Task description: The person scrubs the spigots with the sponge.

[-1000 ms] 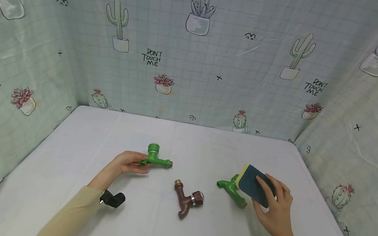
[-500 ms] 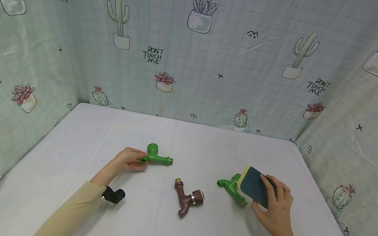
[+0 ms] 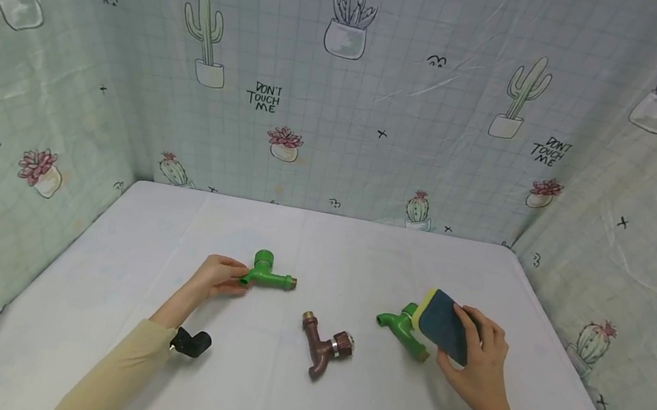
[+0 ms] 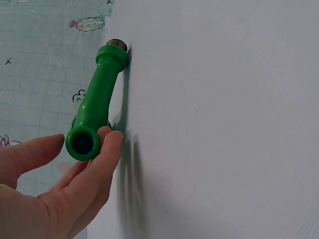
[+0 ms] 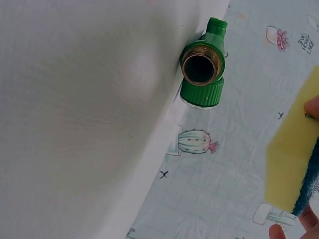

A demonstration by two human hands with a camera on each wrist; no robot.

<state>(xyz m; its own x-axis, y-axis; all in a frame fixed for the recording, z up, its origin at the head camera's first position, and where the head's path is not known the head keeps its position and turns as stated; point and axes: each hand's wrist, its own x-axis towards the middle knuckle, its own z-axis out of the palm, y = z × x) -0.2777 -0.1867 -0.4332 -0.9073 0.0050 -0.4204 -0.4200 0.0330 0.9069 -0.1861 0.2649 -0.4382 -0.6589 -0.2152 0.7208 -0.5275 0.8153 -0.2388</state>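
Note:
My left hand (image 3: 219, 275) pinches a green plastic tap (image 3: 273, 280) by its spout end. In the left wrist view the thumb (image 4: 42, 152) is at one side of the round spout mouth, and the fingers curl behind and under it. The tap's brass-threaded end points right in the head view. My right hand (image 3: 482, 365) grips a sponge (image 3: 445, 324), yellow on one side and dark blue-green on the other, held tilted. Beside it a second green tap (image 3: 405, 332) lies on the table, its handle partly hidden behind the sponge in the head view.
A brown tap (image 3: 319, 347) with a silver-trimmed handle lies on the white table (image 3: 246, 400) between the hands. Black camera mounts stick out from both wrists. A patterned cloth (image 3: 338, 142) with cactus drawings encloses the back and sides.
My left hand and the green tap in it have shifted slightly left. The right hand with the sponge stays almost where it was, and the other two taps have not moved.

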